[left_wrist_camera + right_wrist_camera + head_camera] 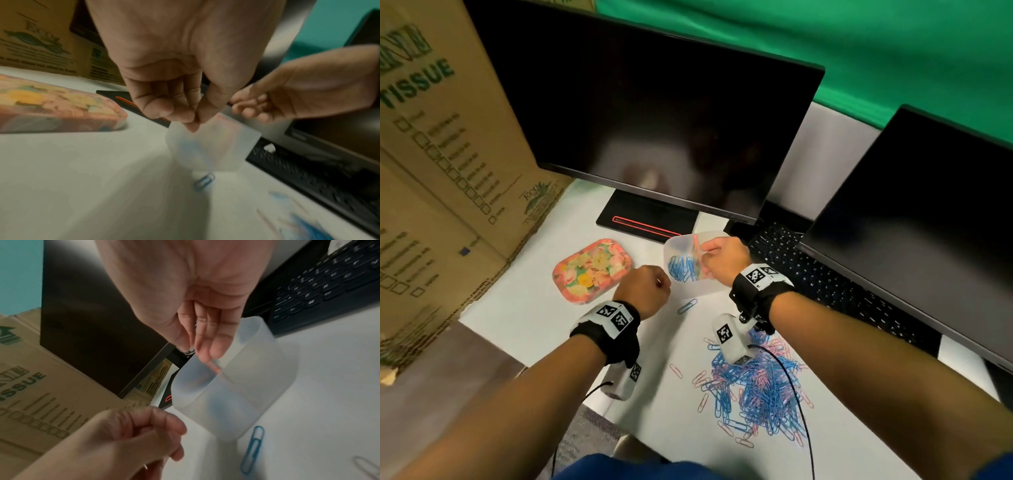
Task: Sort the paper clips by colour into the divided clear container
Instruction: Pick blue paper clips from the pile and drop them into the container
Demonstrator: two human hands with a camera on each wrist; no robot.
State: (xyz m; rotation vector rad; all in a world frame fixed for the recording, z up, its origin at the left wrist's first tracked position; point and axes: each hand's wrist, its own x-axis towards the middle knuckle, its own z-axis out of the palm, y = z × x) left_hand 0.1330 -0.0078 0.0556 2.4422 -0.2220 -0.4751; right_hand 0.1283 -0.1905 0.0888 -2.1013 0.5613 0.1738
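The divided clear container [677, 241] [226, 146] [257, 369] stands in front of the monitor. Its left part holds blue clips [681, 269] and its right part pink ones. My right hand [709, 260] [197, 350] hovers over the pink side, thumb against straight fingers, pinching a thin pale clip. My left hand [654, 284] [191, 123] is curled just left of the container, with a sliver of a clip showing between thumb and forefinger. One blue clip [687, 306] [254, 449] lies by the container's near side. The mixed blue and pink pile [756, 387] lies under my right forearm.
A floral tin [592, 270] lies left of the container. The monitor [654, 120] and its stand base [647, 219] are behind it, a laptop keyboard [808, 267] to the right, and a cardboard box [431, 137] on the left. Camera cables trail over the pile.
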